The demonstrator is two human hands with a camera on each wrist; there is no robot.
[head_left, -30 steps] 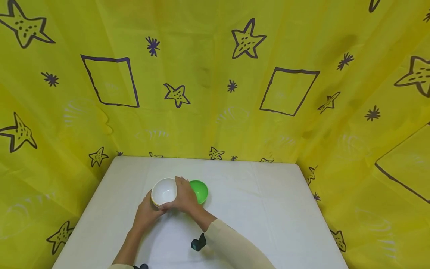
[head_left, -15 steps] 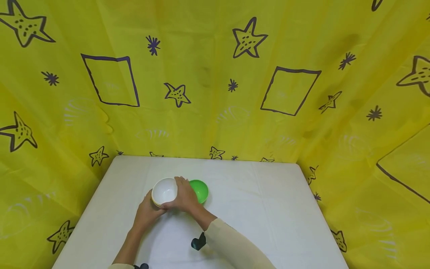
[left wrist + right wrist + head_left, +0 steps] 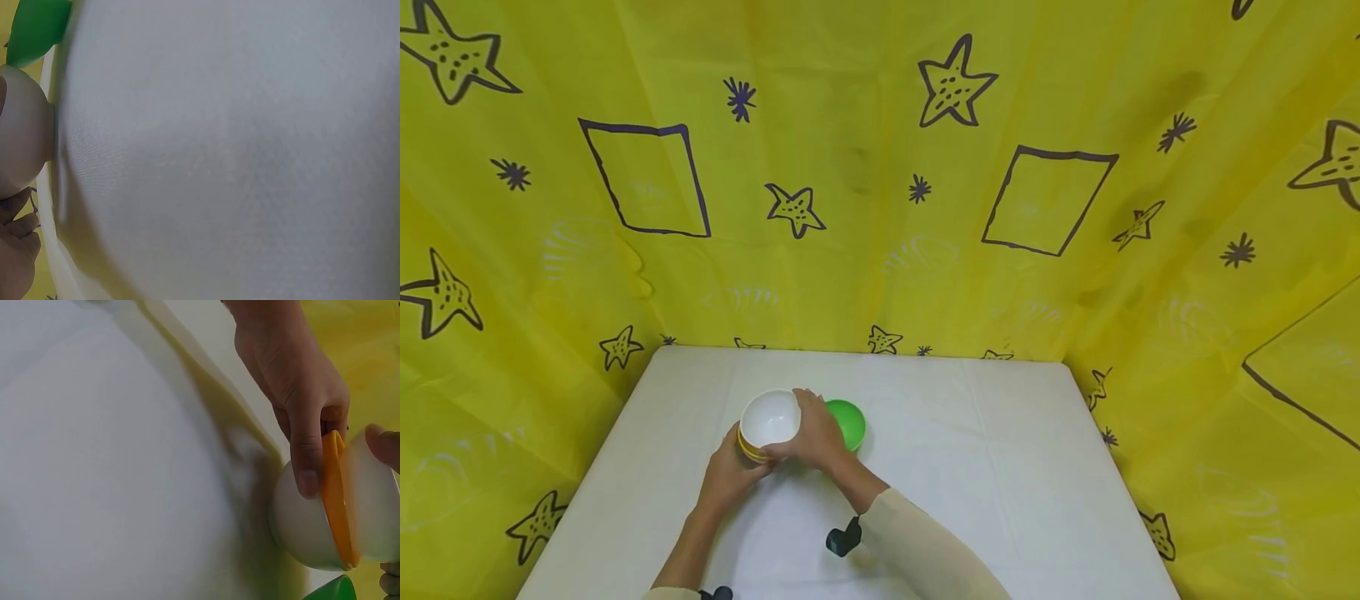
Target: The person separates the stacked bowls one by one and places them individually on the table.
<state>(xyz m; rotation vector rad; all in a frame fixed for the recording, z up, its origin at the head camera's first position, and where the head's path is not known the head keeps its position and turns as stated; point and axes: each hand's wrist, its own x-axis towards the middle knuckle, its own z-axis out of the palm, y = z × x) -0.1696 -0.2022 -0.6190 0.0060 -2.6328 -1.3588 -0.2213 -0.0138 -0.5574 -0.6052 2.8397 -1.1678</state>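
Observation:
My right hand [image 3: 820,433] grips a white bowl [image 3: 771,417] by its side, thumb at the near edge. Directly below it is a second bowl [image 3: 300,519], white outside with an orange rim, which my left hand [image 3: 730,475] pinches at the rim. From the right wrist view, the upper bowl is tilted and a wedge of orange shows between the two. Where they still touch is hard to tell. A green bowl [image 3: 850,425] stands just right of them, partly hidden by my right hand. In the left wrist view, the lower bowl [image 3: 25,134] appears at the left edge.
A white-covered table [image 3: 970,467] lies under the bowls. Yellow curtains [image 3: 850,275] with drawn stars and frames surround its back and sides. Dark straps with small devices [image 3: 844,537] sit at the wrists, close above the tabletop.
The upper white bowl has risen slightly and shifted right with my right hand, so more of the orange rim shows beneath it. My left hand and the green bowl stay nearly still.

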